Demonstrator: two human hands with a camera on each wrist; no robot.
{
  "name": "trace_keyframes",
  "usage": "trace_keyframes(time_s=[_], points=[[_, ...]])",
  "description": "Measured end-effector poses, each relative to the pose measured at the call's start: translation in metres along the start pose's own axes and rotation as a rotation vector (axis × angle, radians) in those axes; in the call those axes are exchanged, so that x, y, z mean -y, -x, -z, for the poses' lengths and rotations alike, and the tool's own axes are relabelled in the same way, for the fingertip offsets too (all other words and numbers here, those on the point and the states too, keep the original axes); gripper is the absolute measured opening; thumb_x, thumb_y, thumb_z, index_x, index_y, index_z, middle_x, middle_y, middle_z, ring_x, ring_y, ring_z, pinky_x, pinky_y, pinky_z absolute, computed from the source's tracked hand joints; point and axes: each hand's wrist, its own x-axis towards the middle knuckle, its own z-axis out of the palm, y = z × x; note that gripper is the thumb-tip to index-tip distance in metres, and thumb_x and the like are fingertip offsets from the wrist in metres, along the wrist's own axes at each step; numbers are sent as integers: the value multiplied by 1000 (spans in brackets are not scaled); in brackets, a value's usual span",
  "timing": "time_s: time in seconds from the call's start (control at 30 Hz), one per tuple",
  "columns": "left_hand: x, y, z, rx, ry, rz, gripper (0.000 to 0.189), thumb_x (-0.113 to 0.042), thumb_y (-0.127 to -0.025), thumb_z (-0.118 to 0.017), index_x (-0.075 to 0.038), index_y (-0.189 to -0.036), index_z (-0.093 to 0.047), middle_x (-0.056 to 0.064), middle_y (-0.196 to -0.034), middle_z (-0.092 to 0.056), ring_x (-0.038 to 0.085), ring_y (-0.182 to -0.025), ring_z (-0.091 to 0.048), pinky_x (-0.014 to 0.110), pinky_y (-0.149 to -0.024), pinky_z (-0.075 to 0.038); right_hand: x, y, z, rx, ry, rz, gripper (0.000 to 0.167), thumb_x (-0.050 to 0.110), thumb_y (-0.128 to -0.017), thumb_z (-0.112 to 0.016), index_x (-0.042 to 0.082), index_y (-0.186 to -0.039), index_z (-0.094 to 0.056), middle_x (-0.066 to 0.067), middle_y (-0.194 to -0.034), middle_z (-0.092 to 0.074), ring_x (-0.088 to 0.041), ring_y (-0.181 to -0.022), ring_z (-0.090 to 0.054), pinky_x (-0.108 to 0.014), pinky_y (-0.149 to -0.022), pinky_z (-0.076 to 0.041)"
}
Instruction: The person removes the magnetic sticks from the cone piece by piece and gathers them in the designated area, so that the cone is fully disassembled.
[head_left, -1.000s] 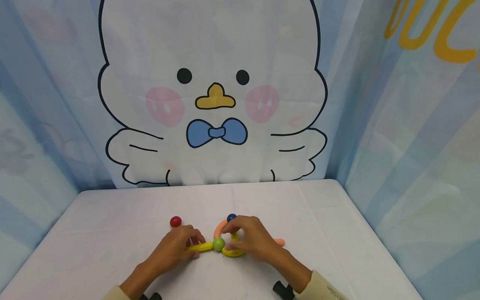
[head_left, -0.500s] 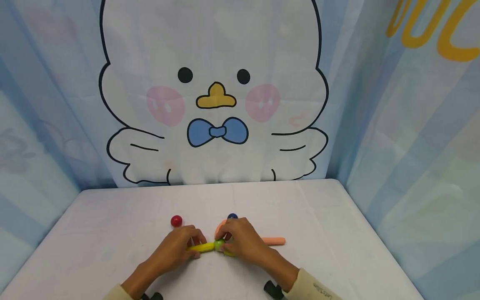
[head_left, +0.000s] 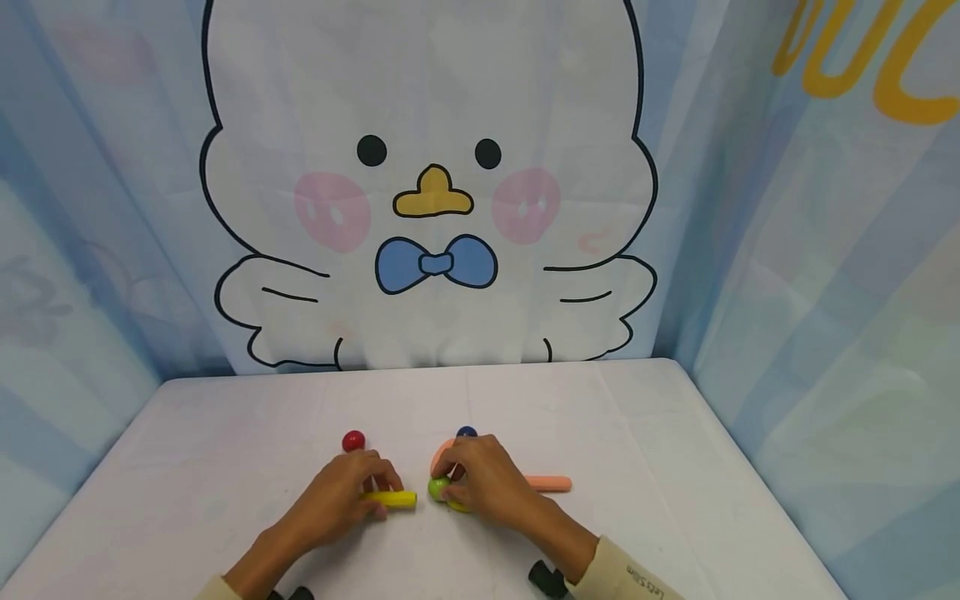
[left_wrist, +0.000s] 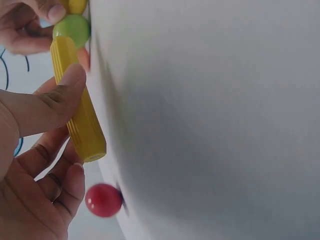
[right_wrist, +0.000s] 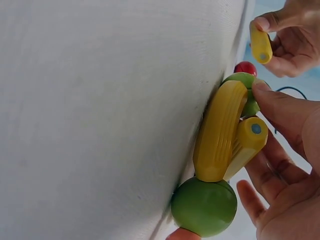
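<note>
2 pinches, 1 small gap, and round parts that could roll
The left hand [head_left: 348,492] pinches a yellow rod [head_left: 393,499] between thumb and fingers, its end just short of the green ball [head_left: 437,488] that the right hand [head_left: 487,483] pinches; if the right hand's grip slackened, the smooth ball would probably twist, dragging the curved yellow piece [right_wrist: 217,135] that seems to touch it, while a careless sideways sweep of the left hand might send the nearby red ball [head_left: 353,441] rolling across the surface [head_left: 225,483]
</note>
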Motion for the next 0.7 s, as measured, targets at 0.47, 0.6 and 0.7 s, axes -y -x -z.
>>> trace_keyframes(time_s=[0.47,0.6,0.7], points=[[32,12,25,-57,-6,207,29,-3,-77,-92,-21,-95,-78,-7,-85,-66,13,-80,-56,33,-83,-57,-2,2,1,-26,-52,45,20,8,-82,-92,18,-95,-81,10,-93,-76,1,-85,-69,-15,-77,-52],[43,13,32,-57,-29,222,28,-2,-78,-91,-20,-96,-78,-6,-86,-66,14,-81,-55,36,-85,-58,-3,1,1,-22,-67,42,19,8,-82,-92,17,-95,-81,9,-93,-76,1,-85,-69,-15,-78,-52],[49,13,37,-58,-45,224,27,-2,-79,-91,-19,-96,-79,-5,-87,-67,15,-81,-55,38,-86,-57,-3,1,1,-18,-63,41,19,9,-83,-92,18,-96,-81,9,-94,-76,1,-85,-69,-15,-78,-52]])
